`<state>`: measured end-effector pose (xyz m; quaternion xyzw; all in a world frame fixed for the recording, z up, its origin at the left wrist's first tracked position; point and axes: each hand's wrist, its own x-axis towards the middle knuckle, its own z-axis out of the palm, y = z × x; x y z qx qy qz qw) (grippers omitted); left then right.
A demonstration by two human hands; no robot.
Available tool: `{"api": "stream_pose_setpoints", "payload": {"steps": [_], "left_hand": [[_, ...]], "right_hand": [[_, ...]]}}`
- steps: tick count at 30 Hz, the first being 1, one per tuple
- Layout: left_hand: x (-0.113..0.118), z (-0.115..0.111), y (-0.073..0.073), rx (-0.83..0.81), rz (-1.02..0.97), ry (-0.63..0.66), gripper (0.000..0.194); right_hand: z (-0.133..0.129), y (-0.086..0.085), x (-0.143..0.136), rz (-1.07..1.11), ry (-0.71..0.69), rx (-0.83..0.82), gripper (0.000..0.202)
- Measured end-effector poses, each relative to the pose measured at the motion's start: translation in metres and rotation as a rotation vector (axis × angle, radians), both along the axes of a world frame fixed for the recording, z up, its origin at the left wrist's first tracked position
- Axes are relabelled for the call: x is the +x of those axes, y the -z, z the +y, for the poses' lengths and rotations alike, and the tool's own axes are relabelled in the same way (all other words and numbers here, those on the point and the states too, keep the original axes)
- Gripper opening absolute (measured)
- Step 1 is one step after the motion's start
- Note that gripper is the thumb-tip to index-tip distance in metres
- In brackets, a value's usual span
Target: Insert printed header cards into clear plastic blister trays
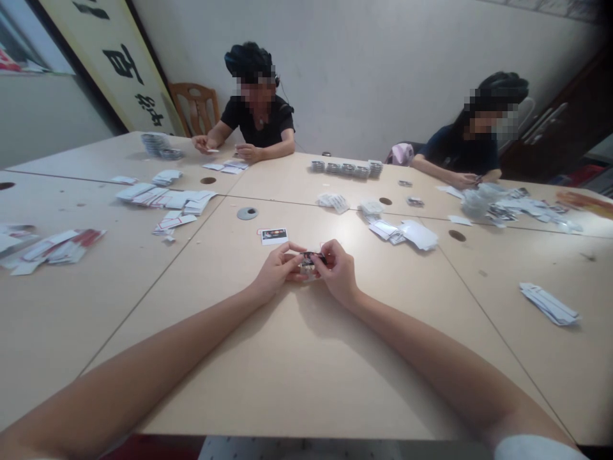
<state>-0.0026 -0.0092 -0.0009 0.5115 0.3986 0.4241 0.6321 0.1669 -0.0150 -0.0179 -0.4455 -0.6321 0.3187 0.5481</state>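
Note:
Both hands meet over the middle of the table around a small dark-and-clear packet (309, 263), which looks like a picture card in a clear sleeve. My left hand (282, 269) grips its left side between thumb and fingers. On its right side, the thumb and fingers of my right hand (338, 267) are closed, and they cover part of it. Just beyond my left hand, a white-bordered photo card (274, 236) lies flat on the table, over another card with a red mark.
White cards and envelopes (167, 197) lie at the left, more white packets (416, 234) at the right. Small stacks (347, 169) line the far edge. Two people (258, 121) (460, 147) sit across the table (215, 364). A grey round cap (248, 213) lies left of centre.

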Motion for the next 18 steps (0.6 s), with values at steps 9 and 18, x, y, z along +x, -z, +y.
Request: {"api": "stream_pose_setpoints", "payload": {"steps": [9,18], "left_hand": [[-0.0003,-0.0014,-0.0017,-0.014,-0.010,0.001,0.043],[0.0007,-0.0017,-0.0026,-0.030,-0.013,-0.013,0.042]], "right_hand": [[0.0007,0.0020,0.0007,-0.006,0.007,-0.005,0.025],[0.0011,0.0040,0.0005,-0.005,0.007,0.000,0.024]]}}
